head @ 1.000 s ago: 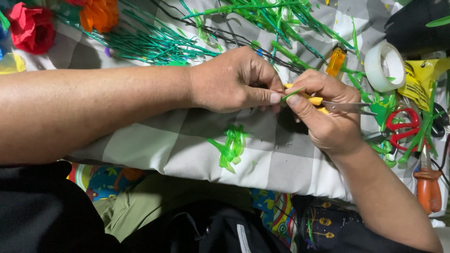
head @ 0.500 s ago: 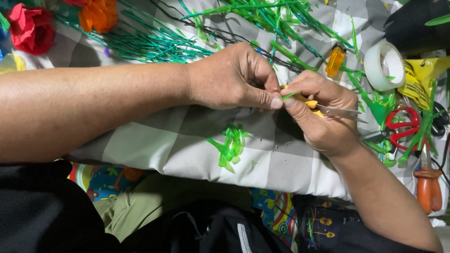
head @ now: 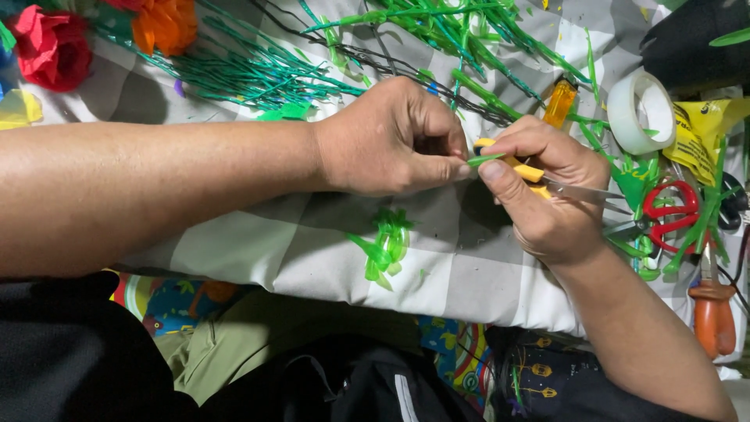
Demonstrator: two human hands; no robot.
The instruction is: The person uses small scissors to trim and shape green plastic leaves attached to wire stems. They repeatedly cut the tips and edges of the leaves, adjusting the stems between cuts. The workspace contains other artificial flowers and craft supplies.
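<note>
Checked cloth (head: 258,242) carries green stems (head: 258,74), paper flowers (head: 51,43), tape roll (head: 641,109) and red scissors (head: 668,215). Left hand (head: 391,141) pinches a thin green strip (head: 484,159); right hand (head: 547,195) grips yellow-handled scissors (head: 539,173).

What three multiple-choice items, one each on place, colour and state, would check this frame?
1. Where does the roll of tape lie?
A. upper right of the cloth
B. lower left
C. under the left forearm

2. What colour are the handles of the scissors lying at the right?
A. blue
B. red
C. white

3. What does the right hand hold?
A. nothing
B. a flower
C. yellow-handled scissors

Key: A, it sits by the yellow packet; B, red loops show; C, fingers wrap the yellow handle, blades pointing right.
</note>
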